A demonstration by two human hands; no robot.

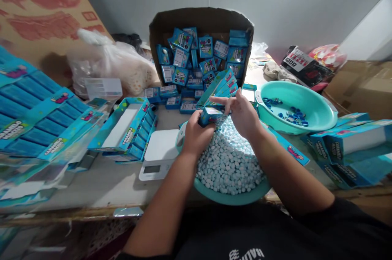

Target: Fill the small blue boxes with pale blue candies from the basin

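My left hand [195,132] is closed around a small blue candy box [211,115], held above a teal bowl [232,197] heaped with pale blue round candies [229,162]. My right hand [241,113] is at the top of the same box, fingers pinched at its flap, and also holds a fanned stack of flat blue box blanks [222,85]. Behind the hands, a brown carton [171,23] lies tipped on its side, spilling several filled blue boxes [196,60].
A white kitchen scale [157,154] sits left of the bowl, by an open blue display tray [128,127]. More blue trays [33,117] pile at the left, others [352,145] at the right. A second teal basin [306,107] holds small blue pieces. A plastic bag [113,66] lies behind.
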